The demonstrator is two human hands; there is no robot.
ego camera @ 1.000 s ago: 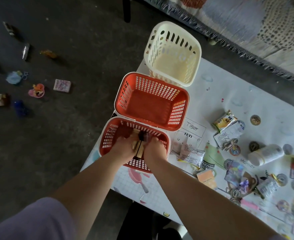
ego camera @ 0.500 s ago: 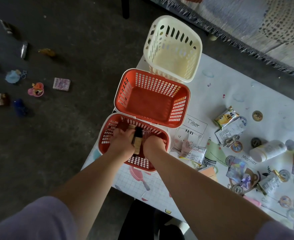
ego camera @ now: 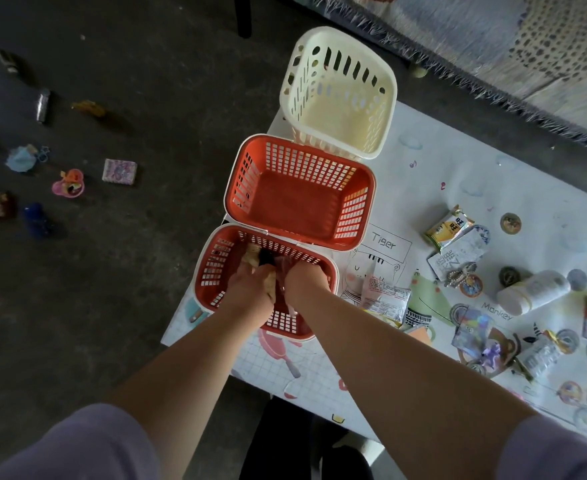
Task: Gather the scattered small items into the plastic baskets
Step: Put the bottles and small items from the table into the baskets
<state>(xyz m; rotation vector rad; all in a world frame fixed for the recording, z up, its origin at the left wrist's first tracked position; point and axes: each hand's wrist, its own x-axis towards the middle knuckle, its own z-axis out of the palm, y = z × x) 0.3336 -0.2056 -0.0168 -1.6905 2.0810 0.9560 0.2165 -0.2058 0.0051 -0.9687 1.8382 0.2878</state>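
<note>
Head view. Both forearms reach forward from 6 o'clock, wrists bent down, hands side by side inside the near red basket (ego camera: pixel 212 271) at the table (ego camera: pixel 423 188) edge.
- Left hand (ego camera: pixel 248 289): knuckles up, fingers curled round a tan item (ego camera: pixel 254 253) with a black end.
- Right hand (ego camera: pixel 305 284): back of hand up, fingers hidden beneath it; grip cannot be told. A pinkish wrapper (ego camera: pixel 282 268) shows just beside it.
- Middle red basket (ego camera: pixel 354 209), then cream basket (ego camera: pixel 337 109), in line toward 12 o'clock.
- White bottle (ego camera: pixel 532 292), yellow packet (ego camera: pixel 449 228) and other loose pieces: on the table at 3 o'clock.
- Pink toy (ego camera: pixel 68 183): on the floor (ego camera: pixel 146 306), 9 o'clock.
- Change from half a second ago: the tan item, then pointing to 12 between the hands, now leans to 11, nearer the basket's far wall.
</note>
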